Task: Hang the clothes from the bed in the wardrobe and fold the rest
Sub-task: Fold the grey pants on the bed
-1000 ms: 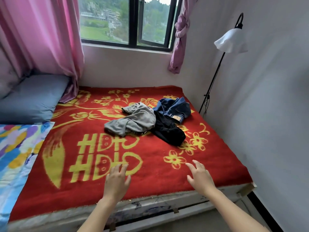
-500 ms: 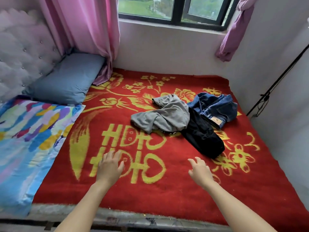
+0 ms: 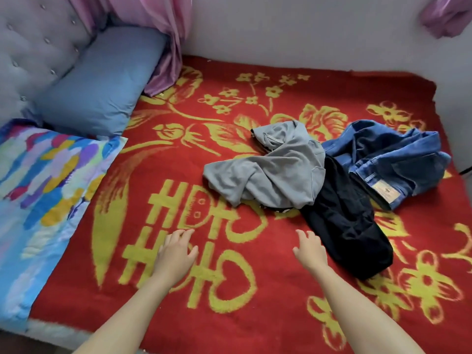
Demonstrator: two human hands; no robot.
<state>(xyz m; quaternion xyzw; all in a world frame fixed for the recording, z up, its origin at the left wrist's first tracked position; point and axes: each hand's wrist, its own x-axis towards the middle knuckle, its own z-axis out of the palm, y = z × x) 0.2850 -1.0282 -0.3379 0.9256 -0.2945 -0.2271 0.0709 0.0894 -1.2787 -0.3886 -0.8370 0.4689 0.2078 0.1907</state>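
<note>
Both hands reached out over the red blanket (image 3: 229,315) on the bed, palms down, fingers loosely spread and holding nothing. Whether they touched the blanket could not be told.

The left hand (image 3: 176,254) lay over the yellow lettering, well apart from the clothes. The right hand (image 3: 310,251) was just beside the near edge of the black garment (image 3: 344,226), which lay to its right. Beyond both hands, the crumpled grey garment (image 3: 278,172) lay partly over the black one. The blue jeans (image 3: 398,159) were bunched at the far right of the heap, touching both.

At the left, a blue pillow (image 3: 102,83) leaned against the tufted headboard (image 3: 30,47), with a colourful quilt (image 3: 43,187) in front of it and a pink curtain (image 3: 163,34) hanging behind.
</note>
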